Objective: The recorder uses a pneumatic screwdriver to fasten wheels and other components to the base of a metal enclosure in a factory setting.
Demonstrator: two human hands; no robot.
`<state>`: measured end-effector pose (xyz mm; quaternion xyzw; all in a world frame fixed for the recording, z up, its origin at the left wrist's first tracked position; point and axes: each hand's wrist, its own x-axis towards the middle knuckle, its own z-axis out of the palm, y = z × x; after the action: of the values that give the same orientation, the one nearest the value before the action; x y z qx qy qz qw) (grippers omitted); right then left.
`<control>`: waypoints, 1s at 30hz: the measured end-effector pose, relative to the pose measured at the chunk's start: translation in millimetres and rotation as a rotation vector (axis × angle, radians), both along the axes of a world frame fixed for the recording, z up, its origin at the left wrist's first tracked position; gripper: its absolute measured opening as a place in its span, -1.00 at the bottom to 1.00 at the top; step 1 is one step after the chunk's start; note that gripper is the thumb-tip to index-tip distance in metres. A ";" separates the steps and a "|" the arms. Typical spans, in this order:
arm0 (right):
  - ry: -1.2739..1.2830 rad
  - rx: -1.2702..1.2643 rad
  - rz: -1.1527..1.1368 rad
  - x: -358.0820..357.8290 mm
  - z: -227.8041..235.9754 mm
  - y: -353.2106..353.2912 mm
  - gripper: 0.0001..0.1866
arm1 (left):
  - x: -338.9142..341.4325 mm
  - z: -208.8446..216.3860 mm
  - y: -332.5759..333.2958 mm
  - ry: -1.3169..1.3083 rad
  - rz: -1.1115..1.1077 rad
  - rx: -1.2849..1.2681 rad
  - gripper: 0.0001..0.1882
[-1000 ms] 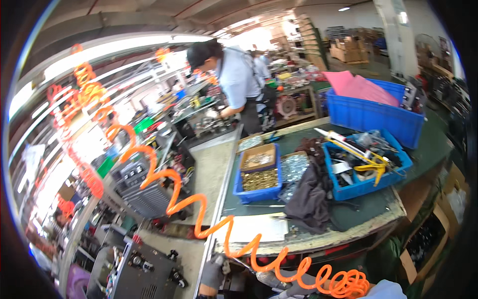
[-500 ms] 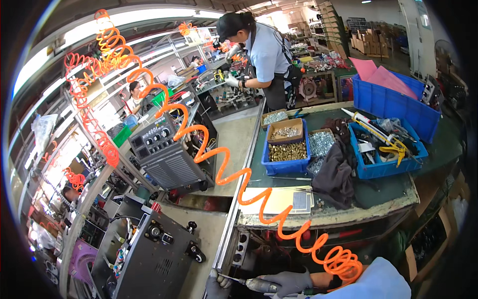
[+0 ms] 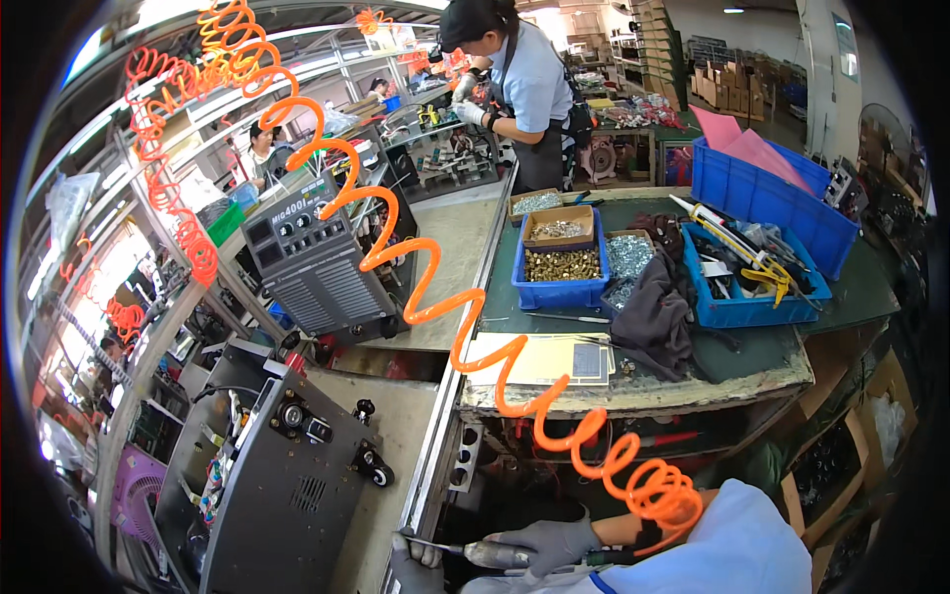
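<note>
Low in the view, my right hand [image 3: 556,544], in a grey glove, is wrapped round the body of a power screwdriver [image 3: 493,555], seemingly air-driven. Its long thin bit [image 3: 435,545] points left to my left hand [image 3: 416,566]. That hand is gloved too, its fingers curled at the bit's tip; whatever they pinch is too small to make out. An orange coiled hose [image 3: 427,309] runs from overhead down to my right forearm. Just left of my hands stands a dark grey machine housing [image 3: 317,465] with black casters on its side and wiring inside.
Beyond my hands is a green-topped bench [image 3: 732,348] with a blue bin of brass fittings [image 3: 562,295], a dark cloth [image 3: 653,322], yellow sheets [image 3: 534,358] and a blue tool tray [image 3: 757,312]. A grey welding machine [image 3: 322,262] stands far left. A co-worker [image 3: 529,94] stands at the back.
The whole view has shifted, so bench and machines appear higher and slightly left. Both my hands keep the same hold, with the screwdriver bit still at my left fingers.
</note>
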<state>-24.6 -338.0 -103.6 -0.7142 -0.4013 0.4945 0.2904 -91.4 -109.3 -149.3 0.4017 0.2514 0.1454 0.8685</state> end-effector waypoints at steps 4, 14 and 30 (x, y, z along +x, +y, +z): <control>0.281 0.494 -0.218 3.5 -22.8 9.7 -0.04 | 13.1 12.9 9.0 0.190 0.151 0.089 -0.50; 0.296 0.468 -0.601 20.8 -4.9 -18.6 -0.06 | 105.5 15.8 58.7 0.841 -0.147 1.622 -0.34; 0.127 0.472 -0.540 54.0 -6.7 17.9 -0.06 | 109.5 -18.0 17.5 0.201 0.094 1.940 -0.75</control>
<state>29.4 -320.1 -110.3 -0.6757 -0.2826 0.3370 0.5916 18.1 -91.8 -167.4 0.9422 0.1110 0.2888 0.1285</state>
